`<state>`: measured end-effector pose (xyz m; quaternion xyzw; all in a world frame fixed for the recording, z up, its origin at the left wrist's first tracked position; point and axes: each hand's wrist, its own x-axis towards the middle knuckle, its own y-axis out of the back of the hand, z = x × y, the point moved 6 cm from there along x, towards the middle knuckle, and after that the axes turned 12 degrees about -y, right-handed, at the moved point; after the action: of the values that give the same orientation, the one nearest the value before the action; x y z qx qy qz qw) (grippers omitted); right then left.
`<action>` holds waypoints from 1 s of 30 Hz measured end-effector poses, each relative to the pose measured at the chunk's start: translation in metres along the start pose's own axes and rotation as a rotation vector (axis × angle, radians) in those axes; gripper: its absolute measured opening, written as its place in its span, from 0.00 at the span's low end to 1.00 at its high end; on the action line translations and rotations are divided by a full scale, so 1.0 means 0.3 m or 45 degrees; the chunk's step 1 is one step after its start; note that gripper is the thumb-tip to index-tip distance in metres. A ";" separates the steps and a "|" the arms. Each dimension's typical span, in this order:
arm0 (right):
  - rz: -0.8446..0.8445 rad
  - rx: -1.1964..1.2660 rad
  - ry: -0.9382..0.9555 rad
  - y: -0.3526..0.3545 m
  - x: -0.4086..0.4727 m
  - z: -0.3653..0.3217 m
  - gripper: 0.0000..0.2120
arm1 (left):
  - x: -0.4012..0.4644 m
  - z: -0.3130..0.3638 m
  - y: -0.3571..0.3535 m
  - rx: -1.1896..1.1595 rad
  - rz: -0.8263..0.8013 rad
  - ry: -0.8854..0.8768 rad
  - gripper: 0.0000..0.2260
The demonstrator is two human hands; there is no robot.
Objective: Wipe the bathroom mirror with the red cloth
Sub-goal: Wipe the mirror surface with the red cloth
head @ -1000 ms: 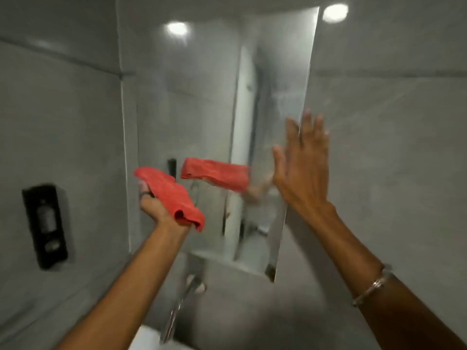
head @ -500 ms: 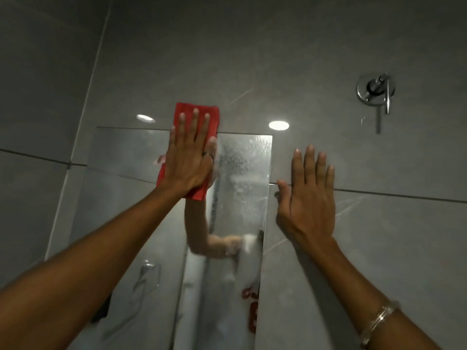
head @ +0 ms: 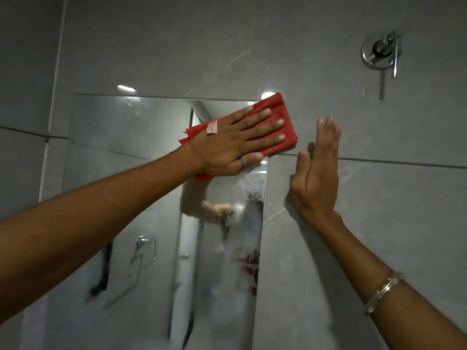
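Note:
The mirror (head: 121, 137) is a frameless pane fixed to the grey tiled wall, with foggy smears down its right side. My left hand (head: 235, 142) lies flat with fingers spread on the red cloth (head: 280, 109), pressing it against the mirror's top right corner; the cloth's right end overlaps onto the tile. My right hand (head: 316, 173) is open, its edge and palm resting against the wall just right of the mirror, holding nothing. A bracelet sits on that wrist.
A chrome wall valve (head: 380, 53) with a lever is mounted on the tile at the upper right. The mirror reflects a towel ring, a dark fixture and ceiling lights. Grey tile wall (head: 379, 223) fills the right side.
My left hand has slid the cloth to the right along the mirror's top edge, from the middle to the right corner. My right hand has turned from flat on the wall to edge-on.

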<state>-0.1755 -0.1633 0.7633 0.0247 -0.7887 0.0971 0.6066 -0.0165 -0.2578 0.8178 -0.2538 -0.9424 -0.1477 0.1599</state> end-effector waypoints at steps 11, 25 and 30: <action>-0.151 -0.252 0.135 0.044 -0.289 0.097 0.29 | -0.305 0.716 -0.212 -0.259 0.027 -0.235 0.25; -0.315 -0.802 0.177 0.065 -0.477 0.169 0.34 | -0.592 1.440 -0.309 -0.385 0.010 -0.060 0.25; -0.416 -0.758 0.156 0.077 -0.481 0.165 0.34 | -0.509 1.262 -0.283 -0.411 0.031 0.242 0.26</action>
<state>-0.1882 -0.1611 0.6096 -0.0331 -0.7302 -0.2345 0.6408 -0.0216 -0.2578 0.4010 -0.2724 -0.8840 -0.3185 0.2072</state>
